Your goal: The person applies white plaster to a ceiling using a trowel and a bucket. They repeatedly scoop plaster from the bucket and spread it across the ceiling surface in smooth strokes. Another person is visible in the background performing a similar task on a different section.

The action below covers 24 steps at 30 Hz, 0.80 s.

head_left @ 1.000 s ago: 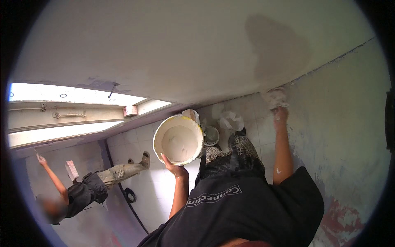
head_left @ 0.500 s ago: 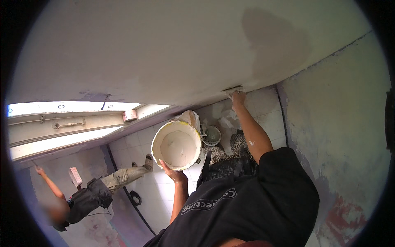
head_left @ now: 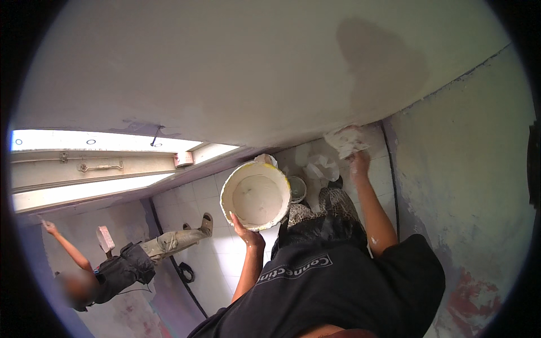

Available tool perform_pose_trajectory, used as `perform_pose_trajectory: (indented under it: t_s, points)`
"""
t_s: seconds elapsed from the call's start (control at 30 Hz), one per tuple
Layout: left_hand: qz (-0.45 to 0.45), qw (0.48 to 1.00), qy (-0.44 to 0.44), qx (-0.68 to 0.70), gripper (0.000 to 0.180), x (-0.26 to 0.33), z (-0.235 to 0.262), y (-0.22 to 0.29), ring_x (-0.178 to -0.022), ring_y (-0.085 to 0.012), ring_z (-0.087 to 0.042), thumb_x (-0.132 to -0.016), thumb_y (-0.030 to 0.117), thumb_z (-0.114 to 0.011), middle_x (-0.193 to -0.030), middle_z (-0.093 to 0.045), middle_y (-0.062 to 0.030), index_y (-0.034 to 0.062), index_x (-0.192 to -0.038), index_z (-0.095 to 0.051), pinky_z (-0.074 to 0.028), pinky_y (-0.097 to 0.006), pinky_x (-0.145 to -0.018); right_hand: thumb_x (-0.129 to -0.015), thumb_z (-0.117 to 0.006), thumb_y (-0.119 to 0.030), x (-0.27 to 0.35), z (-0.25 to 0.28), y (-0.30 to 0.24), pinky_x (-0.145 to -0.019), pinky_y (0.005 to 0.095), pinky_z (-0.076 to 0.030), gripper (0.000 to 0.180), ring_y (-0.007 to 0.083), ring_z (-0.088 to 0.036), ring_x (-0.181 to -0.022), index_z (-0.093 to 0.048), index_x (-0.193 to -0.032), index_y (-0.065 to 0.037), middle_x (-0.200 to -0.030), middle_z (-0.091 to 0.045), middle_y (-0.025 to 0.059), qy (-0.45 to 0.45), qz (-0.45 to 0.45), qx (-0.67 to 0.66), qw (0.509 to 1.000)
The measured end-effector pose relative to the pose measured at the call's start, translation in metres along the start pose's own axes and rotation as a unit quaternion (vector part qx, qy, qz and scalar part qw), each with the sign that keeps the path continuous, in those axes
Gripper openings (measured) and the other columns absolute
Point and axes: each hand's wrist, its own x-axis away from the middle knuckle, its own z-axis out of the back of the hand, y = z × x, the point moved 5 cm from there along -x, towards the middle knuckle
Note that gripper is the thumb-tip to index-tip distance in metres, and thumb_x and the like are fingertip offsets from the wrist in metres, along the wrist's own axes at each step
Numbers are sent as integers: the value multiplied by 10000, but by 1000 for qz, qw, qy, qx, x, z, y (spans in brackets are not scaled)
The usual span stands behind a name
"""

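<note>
My left hand (head_left: 249,234) grips the near rim of a bucket (head_left: 226,198) with whitish paste smeared on its wall and bottom. The bucket is held up in front of my waist with its mouth toward me. My right hand (head_left: 359,162), slightly blurred, is closed on a wide plastering trowel (head_left: 345,141). White paste coats the trowel's blade, close to the lower part of the wall (head_left: 270,79) ahead. Whether the blade touches the wall I cannot tell. The fingers of the right hand partly hide the trowel's handle.
A smaller bucket (head_left: 296,191) and a crumpled plastic bag (head_left: 322,168) are on the tiled floor (head_left: 220,262). At left, a co-worker (head_left: 115,270) faces another wall with one arm raised. A small container (head_left: 183,159) sits by the window (head_left: 101,163). A patchy wall (head_left: 462,169) stands at right.
My right hand has moved right and toward me, and the trowel has turned from edge-on at the wall to show its paste-covered face. The bucket has shifted slightly right in view.
</note>
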Motion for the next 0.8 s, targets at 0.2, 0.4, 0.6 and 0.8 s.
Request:
perform_pose_trajectory:
  t_s: [0.2,0.4,0.6,0.8]
  points:
    - [7,1000,17,-24,614,3,9,0,-1143,-224,-512,-938,503,-442,-1256,-501,-107,17,-1313,-412,-424,-375,-956,-902,-535,-149,-75,-18,135,-825,395,-498,299,245,-566,-934,-488,-1164,-12,-1074,-551,119,37,-182,-67,980]
    - [26,999,38,-24,617,10,29,-12,-1153,-230,-508,-943,503,-425,-1282,-484,-112,29,-1336,-386,-423,-379,-966,-912,-537,-150,-109,-34,127,-892,427,-486,318,274,-556,-1027,-473,-1183,4,-1122,-536,141,-31,7,104,994]
    - [24,999,25,-38,642,0,38,-18,-1137,-233,-518,-938,525,-412,-1267,-486,-112,25,-1340,-387,-450,-378,-930,-876,-580,-95,-34,-59,-4,-964,448,-437,366,279,-547,-1077,-472,-1213,1,-1168,-531,148,-90,-10,-75,993]
    - [8,999,9,-50,629,-14,25,-10,-1043,-228,-572,-932,519,-434,-1170,-552,-122,-9,-1273,-463,-468,-365,-879,-872,-593,-114,83,-65,-120,-929,404,-430,369,230,-550,-1060,-493,-1204,12,-1144,-563,107,-99,128,-127,979]
